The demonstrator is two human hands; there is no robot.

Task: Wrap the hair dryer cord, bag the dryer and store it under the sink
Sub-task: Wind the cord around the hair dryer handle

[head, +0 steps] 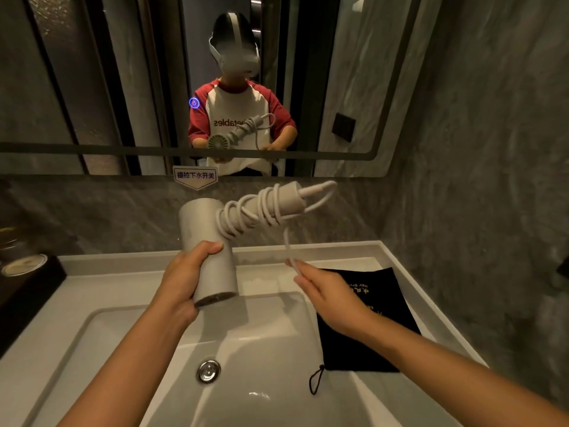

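My left hand grips the barrel of a white hair dryer held over the sink. The dryer's handle points up and to the right, and the white cord is coiled around it in several turns. A loose loop of cord sticks out past the handle's end, then drops down to my right hand, which pinches it between the fingertips. A black drawstring bag with gold lettering lies flat on the counter to the right of the basin, and its cord loop hangs over the basin's edge.
The basin has a chrome drain plug in the middle. A wide mirror covers the wall behind and shows a person in a red-and-white shirt. A dark tray with jars stands at the left. A grey stone wall closes off the right side.
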